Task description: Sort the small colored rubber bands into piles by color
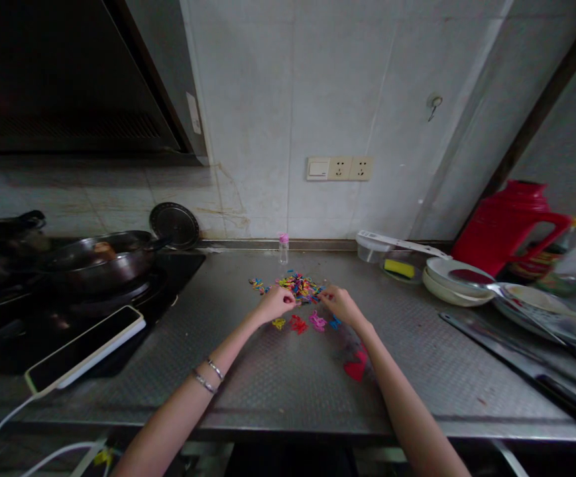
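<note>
A loose pile of small multicoloured bits (301,286), perhaps little rubber bands, lies on the steel counter (278,391). My left hand (275,303) is at the pile's left edge, thumb and fingers pinched together. On the right edge, my right hand (340,305) has its fingertips together against the pile. Whatever either pinch holds is too small to make out. Nearer me sit single-colour clusters: yellow (278,323), red (298,324), pink (317,321) and blue (335,322). A small clear bottle with a pink cap (284,249) stands behind the pile.
A clear bag with red print (355,366) lies by my right forearm. On the left are a phone (86,348) with a cable and a pan (103,258) on the stove. At right stand bowls (457,291), a red thermos (509,228) and long dark-handled utensils (516,371).
</note>
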The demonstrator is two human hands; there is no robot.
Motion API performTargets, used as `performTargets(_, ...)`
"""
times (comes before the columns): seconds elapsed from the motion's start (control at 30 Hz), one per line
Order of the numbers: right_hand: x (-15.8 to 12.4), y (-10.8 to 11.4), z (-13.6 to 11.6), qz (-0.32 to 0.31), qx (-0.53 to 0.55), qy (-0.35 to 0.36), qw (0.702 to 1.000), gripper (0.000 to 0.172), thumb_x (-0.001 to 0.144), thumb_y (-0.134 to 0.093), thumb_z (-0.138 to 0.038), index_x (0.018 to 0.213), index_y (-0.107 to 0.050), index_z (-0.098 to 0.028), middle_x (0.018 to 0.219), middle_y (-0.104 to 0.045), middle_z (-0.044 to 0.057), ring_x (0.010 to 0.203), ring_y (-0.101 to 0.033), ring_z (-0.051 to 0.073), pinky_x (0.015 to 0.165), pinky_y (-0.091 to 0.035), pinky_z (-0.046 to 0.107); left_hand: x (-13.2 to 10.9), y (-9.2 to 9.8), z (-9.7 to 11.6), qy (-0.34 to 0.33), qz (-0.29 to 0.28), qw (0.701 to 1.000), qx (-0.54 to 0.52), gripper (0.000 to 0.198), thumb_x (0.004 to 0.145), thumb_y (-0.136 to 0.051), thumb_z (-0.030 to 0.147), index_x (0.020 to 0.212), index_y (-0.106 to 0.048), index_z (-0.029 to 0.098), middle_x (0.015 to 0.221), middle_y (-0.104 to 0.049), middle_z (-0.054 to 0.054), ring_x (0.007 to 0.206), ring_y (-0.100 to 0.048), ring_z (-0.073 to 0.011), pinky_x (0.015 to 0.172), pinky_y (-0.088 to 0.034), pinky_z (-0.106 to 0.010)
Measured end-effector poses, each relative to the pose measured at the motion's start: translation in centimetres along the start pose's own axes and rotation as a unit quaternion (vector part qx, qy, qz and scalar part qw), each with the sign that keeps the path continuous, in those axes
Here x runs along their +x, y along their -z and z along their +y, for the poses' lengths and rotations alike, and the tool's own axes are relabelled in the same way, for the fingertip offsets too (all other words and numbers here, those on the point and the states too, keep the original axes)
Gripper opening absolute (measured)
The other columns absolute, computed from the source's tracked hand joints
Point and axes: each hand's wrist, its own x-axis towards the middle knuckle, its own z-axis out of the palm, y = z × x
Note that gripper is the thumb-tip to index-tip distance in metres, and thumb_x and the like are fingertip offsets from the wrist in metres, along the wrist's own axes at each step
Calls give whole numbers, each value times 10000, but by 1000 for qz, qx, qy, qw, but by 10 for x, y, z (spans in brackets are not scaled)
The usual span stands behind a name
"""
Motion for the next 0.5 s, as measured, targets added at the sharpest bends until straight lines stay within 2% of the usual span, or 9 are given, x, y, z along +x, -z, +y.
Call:
performTargets(0.13, 0, -2, 4, -6, -8, -7, 1000, 271, 774, -447, -327, 777, -669, -172, 762, -640, 52, 691, -557, 140, 637, -393, 212, 6, -22, 23, -20, -27, 999, 9, 200, 696, -517, 235, 722, -692, 142, 681, -664, -61, 611, -557, -142, 575, -365, -222)
performTargets(0.27, 0, -4, 10, -13, -7, -22, 1000, 241, 762, -459, -300, 812, -663, -181, 825, -644, 52, 750, -563, 146, 667, -393, 210, 7, -38, 29, -23, -32, 999, 12, 222, 681, -568, 317, 773, -692, 157, 685, -660, -55, 585, -540, -134, 534, -342, -215)
performTargets(0.37, 0, -5, 14, -24, -14, -20, 999, 214, 748, -473, -268, 819, -659, -192, 827, -642, 42, 755, -558, 142, 673, -388, 207, 5, -38, 24, -18, -26, 999, 6, 299, 687, -565, 405, 797, -688, 156, 660, -648, -48, 562, -521, -127, 509, -322, -212)
performTargets(0.5, 1, -9, 15, -30, -31, -18, 999, 216, 757, -470, -267, 841, -658, -201, 839, -634, 42, 801, -548, 145, 721, -384, 216, 3, -22, 5, -10, -1, 1000, -2, 303, 724, -522, 398, 750, -683, 143, 655, -647, -42, 568, -520, -124, 535, -335, -214)
